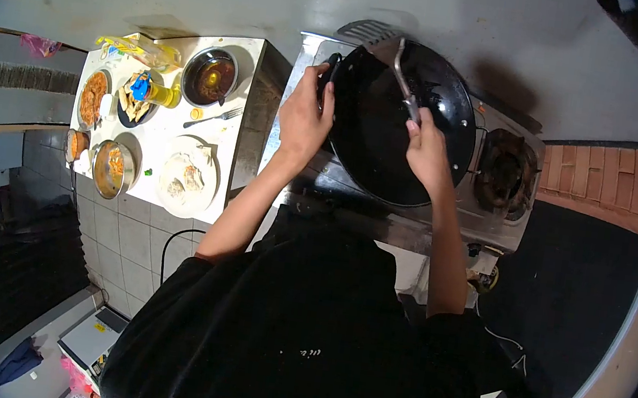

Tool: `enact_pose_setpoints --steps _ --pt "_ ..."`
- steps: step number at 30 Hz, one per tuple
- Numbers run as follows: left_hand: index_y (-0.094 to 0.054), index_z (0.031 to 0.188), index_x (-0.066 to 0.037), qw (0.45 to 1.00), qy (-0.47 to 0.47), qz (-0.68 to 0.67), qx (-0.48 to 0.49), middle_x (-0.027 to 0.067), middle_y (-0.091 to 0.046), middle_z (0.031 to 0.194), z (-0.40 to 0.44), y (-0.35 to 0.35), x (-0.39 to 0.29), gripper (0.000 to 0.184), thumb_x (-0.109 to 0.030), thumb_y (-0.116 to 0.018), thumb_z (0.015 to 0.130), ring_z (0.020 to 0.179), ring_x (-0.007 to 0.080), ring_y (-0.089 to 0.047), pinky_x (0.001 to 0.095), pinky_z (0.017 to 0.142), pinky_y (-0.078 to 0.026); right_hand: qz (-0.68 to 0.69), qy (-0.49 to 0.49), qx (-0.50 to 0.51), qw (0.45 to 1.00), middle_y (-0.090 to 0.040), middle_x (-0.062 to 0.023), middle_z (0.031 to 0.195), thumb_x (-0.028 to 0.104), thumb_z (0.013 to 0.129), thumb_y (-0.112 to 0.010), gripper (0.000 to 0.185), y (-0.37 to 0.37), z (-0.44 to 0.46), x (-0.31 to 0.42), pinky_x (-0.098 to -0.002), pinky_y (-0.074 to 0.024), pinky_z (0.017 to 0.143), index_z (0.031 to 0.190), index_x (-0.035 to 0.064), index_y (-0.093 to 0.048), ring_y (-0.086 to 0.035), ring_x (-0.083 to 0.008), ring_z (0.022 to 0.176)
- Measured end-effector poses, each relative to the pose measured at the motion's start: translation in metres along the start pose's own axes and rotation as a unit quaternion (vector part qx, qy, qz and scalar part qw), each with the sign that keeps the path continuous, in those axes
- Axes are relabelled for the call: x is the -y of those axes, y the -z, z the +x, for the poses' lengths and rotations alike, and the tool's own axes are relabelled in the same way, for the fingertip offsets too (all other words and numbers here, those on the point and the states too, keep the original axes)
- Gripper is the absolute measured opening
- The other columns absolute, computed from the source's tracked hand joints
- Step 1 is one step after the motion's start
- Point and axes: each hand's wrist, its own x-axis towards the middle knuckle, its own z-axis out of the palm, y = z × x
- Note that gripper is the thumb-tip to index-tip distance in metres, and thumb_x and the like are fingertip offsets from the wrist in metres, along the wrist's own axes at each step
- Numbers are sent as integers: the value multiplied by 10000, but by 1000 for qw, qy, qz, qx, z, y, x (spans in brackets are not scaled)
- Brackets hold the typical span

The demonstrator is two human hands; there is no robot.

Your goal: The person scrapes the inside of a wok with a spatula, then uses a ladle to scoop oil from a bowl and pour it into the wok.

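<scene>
A large black wok (389, 156) sits on the left side of the gas stove. My left hand (307, 117) is closed round the wok's side handle (327, 79). In my right hand (427, 149) is the grip of a slotted metal spatula (400, 61). The spatula slants up and away over the wok, its slotted blade above the far left rim. Whether the blade touches the rim I cannot tell. The wok's dark inside has a shiny patch on the right, and no food shows in it.
Right of the wok is a bare burner (506, 171) on the stove. A white table (240, 136) at the left holds a dark pot (210, 76), a plate with white food (187, 178), a steel bowl (112, 169), a fork (214, 118) and a yellow oil bottle (162, 94). A wall stands behind.
</scene>
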Motion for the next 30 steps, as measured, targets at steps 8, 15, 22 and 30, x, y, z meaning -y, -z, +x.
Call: enact_pose_setpoints --steps 8,15,22,30 --pt "-535 1169 -41 1000 -13 -17 -20 184 -675 933 2 -5 3 236 -120 -569 950 692 344 -649 416 610 -498 -18 -42 0 999 -576 -268 828 172 1012 -494 252 31 -52 -25 -424 -451 664 1198 3 -482 -573 -455 739" --pt "-529 1160 -38 999 -34 -12 -30 195 -673 949 0 -8 4 224 -122 -563 955 699 356 -649 423 619 -499 -27 -54 -4 998 -615 -301 902 138 993 -512 220 3 -47 -26 -472 -471 745 1160 -4 -500 -618 -465 878" --pt "-523 1169 -44 999 -25 -19 -28 195 -655 839 -1 -6 0 234 -125 -563 953 644 354 -626 442 585 -474 39 -73 -21 996 -618 -291 903 196 1004 -504 242 -6 -11 -9 -484 -459 732 1151 5 -514 -599 -488 898" --pt "-506 1159 -34 999 4 -33 -12 201 -599 739 3 -3 4 235 -132 -550 951 644 365 -615 447 597 -449 -19 -67 -85 994 -619 -275 848 174 997 -506 218 57 -54 -1 -457 -472 696 1118 -3 -544 -615 -477 838"
